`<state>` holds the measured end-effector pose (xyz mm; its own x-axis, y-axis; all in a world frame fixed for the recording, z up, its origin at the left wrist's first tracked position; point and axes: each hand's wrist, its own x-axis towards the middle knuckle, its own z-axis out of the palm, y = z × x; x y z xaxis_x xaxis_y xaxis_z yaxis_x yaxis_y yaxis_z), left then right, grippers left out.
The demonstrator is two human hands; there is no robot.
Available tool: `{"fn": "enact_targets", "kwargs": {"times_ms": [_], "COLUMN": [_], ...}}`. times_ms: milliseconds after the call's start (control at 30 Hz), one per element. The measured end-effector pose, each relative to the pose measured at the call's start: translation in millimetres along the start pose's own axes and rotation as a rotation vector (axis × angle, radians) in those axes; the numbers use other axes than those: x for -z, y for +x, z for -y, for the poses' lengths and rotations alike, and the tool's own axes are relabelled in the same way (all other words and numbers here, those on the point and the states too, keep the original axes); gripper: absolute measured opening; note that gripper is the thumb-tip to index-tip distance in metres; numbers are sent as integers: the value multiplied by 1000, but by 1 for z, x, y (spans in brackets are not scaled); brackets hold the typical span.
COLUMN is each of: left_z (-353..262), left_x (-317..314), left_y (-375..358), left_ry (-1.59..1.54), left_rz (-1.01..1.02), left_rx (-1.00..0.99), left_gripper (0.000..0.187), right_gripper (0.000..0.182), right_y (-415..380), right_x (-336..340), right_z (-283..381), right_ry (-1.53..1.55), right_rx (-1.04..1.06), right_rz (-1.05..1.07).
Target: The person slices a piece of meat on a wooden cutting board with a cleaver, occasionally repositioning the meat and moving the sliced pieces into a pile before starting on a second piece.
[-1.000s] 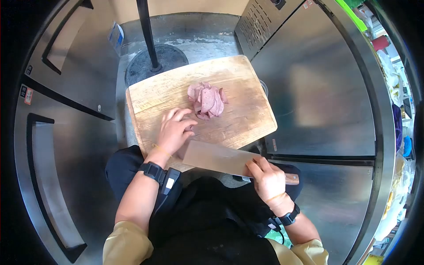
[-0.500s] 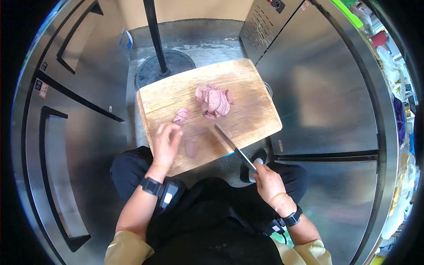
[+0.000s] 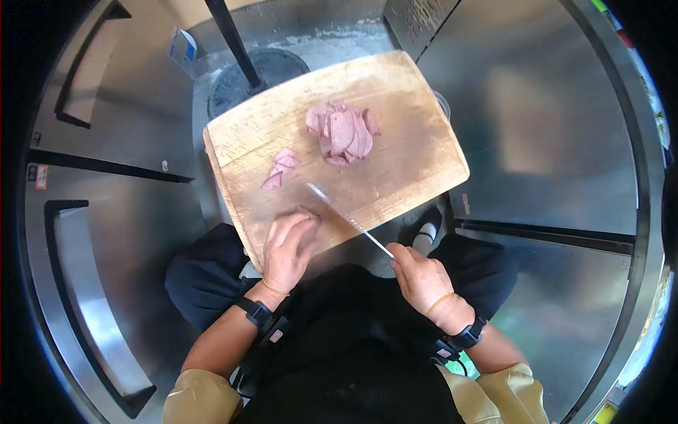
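My right hand (image 3: 424,279) is wrapped round the handle of a knife (image 3: 351,222). The blade points up and left, its tip over the wooden cutting board (image 3: 244,152). My left hand (image 3: 288,244) is at the board's near edge, fingers curled down over a slice of ham, mostly hidden under the fingertips just left of the blade. Beyond it, a pile of pink ham slices (image 3: 342,134) lies mid-board. A few small cut ham pieces (image 3: 280,169) form a short row left of the pile.
The board rests low between my knees. Behind it stands a black pole (image 3: 233,46) on a round base (image 3: 275,67). Stainless steel cabinets (image 3: 113,120) with long handles rise on the left, and a steel fridge front (image 3: 544,127) on the right.
My left hand has moved from beside the small ham pieces toward me, onto the loose slice. One more small piece now lies in the row. The knife blade has swung left; the view has shifted.
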<state>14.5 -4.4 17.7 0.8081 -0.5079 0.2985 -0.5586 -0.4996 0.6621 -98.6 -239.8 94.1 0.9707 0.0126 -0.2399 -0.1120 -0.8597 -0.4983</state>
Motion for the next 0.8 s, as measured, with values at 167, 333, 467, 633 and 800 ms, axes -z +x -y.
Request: {"fn": "enact_targets", "kwargs": {"times_ms": [167, 333, 467, 633, 800], "left_z": [9, 17, 26, 22, 19], "left_x": [-5, -14, -25, -19, -13], "left_y": [-2, -6, -14, -2, -4], "left_ry": [12, -106, -215, -148, -39], "left_rz": [17, 6, -40, 4, 32], "left_rx": [43, 82, 145, 81, 78], "left_gripper": [30, 29, 27, 26, 27], "right_gripper": [31, 37, 36, 37, 36], "right_y": [9, 15, 17, 18, 21], "right_x": [10, 13, 6, 3, 3], "right_z": [10, 13, 11, 9, 10], "right_ry": [-21, -90, -98, -84, -51], "right_rx": [135, 228, 261, 250, 239], "right_rz": [42, 99, 41, 59, 56]}}
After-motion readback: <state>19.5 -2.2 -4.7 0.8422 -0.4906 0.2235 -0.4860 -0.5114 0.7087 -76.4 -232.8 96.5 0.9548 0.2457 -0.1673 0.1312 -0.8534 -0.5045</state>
